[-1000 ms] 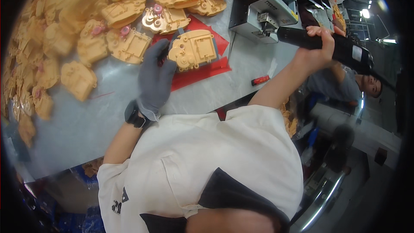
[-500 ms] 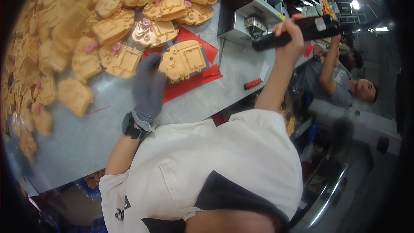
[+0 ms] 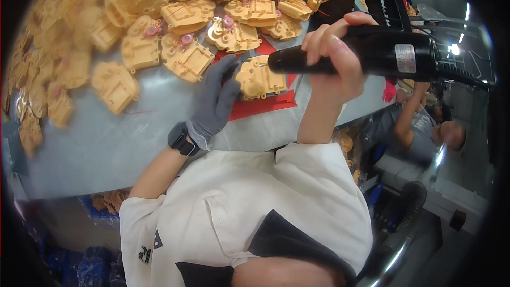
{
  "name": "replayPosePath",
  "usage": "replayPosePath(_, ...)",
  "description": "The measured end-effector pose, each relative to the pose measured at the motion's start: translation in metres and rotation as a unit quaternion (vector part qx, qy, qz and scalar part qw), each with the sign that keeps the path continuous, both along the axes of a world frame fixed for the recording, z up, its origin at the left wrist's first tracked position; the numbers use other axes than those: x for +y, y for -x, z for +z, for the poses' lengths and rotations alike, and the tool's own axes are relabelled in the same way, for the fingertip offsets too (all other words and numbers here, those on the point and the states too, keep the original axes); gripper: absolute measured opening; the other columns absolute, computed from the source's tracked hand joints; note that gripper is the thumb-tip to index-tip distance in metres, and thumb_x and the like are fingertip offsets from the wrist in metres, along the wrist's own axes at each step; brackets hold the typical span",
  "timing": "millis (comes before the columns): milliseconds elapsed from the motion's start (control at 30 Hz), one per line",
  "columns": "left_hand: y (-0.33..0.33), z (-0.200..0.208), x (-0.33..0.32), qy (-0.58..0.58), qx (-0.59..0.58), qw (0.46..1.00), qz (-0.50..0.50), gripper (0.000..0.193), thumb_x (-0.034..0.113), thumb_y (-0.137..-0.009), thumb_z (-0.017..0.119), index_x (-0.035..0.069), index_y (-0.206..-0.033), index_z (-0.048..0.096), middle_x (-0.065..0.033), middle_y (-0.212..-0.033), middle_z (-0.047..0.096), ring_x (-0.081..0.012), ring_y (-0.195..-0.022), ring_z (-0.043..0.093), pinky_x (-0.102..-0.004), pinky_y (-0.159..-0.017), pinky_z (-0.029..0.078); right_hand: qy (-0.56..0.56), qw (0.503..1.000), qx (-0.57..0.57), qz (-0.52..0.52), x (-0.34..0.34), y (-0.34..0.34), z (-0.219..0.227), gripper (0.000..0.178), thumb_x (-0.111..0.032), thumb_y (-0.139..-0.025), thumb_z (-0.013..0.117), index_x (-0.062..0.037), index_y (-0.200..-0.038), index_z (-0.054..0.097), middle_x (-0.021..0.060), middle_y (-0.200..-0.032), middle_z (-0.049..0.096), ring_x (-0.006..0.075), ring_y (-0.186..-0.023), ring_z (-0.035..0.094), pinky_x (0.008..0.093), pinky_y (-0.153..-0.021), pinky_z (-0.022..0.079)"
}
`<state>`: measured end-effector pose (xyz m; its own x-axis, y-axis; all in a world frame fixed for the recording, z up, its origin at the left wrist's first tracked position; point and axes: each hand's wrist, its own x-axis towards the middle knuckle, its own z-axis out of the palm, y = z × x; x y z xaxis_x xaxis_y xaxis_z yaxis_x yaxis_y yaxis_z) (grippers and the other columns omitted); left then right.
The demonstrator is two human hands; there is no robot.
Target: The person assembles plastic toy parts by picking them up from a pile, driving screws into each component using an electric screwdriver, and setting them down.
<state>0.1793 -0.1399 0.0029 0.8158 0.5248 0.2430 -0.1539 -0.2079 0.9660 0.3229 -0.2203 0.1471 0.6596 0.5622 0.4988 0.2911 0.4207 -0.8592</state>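
Note:
My right hand is wrapped round a black corded electric screwdriver, held nearly level above the bench. The screwdriver's front end overlaps the right part of a yellow plastic housing, and I cannot tell whether it touches. That housing lies flat with its moulded recesses upward, on red sheeting. At the housing's left edge is my left hand in a grey glove, fingers apart and curved; whether they touch the housing cannot be made out. A black watch sits on the left wrist.
A heap of similar yellow housings covers the far left of the grey metal bench, several with pink round parts. One loose housing lies left of my gloved hand. Another person is at the right.
My right hand has brought the screwdriver left, from beside the grey machine to over the housing. The view has shifted, and the left hand stays beside the housing, its fingers spread wider.

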Motion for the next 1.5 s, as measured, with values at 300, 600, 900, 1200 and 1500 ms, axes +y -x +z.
replayPosePath(300, 0.000, 0.005, 0.003, 0.009, 0.009, 1.000, 0.010, 0.043, 0.027, -0.095, 0.041, -0.003, -0.126, 0.043, -0.0164, -0.109, 0.059, -0.0245, -0.102, 0.059, -0.0321, -0.089, 0.044, 0.035, 0.999, 0.009, 0.006, 0.016, 0.003, -0.009, 0.038, -0.001, -0.071, 0.051, -0.0003, -0.108, 0.044, 0.0083, -0.062, 0.046, 0.0189, -0.048, 0.047, 0.0356, -0.056, 0.044)
replayPosePath(600, 0.001, 0.007, 0.005, 0.009, 0.022, 1.000, -0.007, 0.042, 0.026, -0.095, 0.041, -0.001, -0.127, 0.043, -0.0156, -0.109, 0.060, -0.0236, -0.101, 0.059, -0.0319, -0.087, 0.046, 0.075, 0.997, 0.015, 0.019, 0.022, 0.000, -0.012, 0.034, -0.001, -0.071, 0.052, -0.0030, -0.104, 0.044, 0.0085, -0.063, 0.048, 0.0181, -0.049, 0.046, 0.0351, -0.056, 0.043)
replayPosePath(900, 0.000, 0.005, 0.006, 0.030, 0.057, 0.998, -0.017, 0.041, 0.025, -0.094, 0.043, 0.000, -0.127, 0.042, -0.0161, -0.109, 0.059, -0.0221, -0.091, 0.063, -0.0294, -0.077, 0.051, 0.098, 0.994, -0.010, 0.044, 0.028, -0.002, -0.018, 0.032, -0.001, -0.071, 0.053, -0.0028, -0.102, 0.044, 0.0086, -0.064, 0.048, 0.0180, -0.050, 0.047, 0.0346, -0.056, 0.042)
replayPosePath(1200, 0.000, 0.012, -0.001, -0.047, 0.088, 0.995, -0.008, 0.047, 0.027, -0.088, 0.054, 0.002, -0.126, 0.046, -0.0156, -0.104, 0.059, -0.0225, -0.090, 0.059, -0.0319, -0.080, 0.047, -0.004, 0.995, 0.096, 0.032, 0.008, -0.006, -0.024, 0.040, 0.005, -0.066, 0.062, 0.0031, -0.104, 0.049, 0.0075, -0.063, 0.055, 0.0138, -0.051, 0.054, 0.0250, -0.052, 0.046)
replayPosePath(1500, -0.027, 0.036, -0.020, 0.070, 0.062, 0.995, 0.020, 0.053, 0.005, -0.070, 0.067, 0.003, -0.119, 0.049, -0.0097, -0.104, 0.056, -0.0181, -0.092, 0.056, -0.0300, -0.086, 0.046, -0.124, 0.968, 0.038, -0.215, -0.083, -0.024, -0.036, 0.038, 0.000, -0.073, 0.052, -0.0004, -0.111, 0.045, 0.0073, -0.065, 0.049, 0.0177, -0.053, 0.051, 0.0348, -0.060, 0.046)
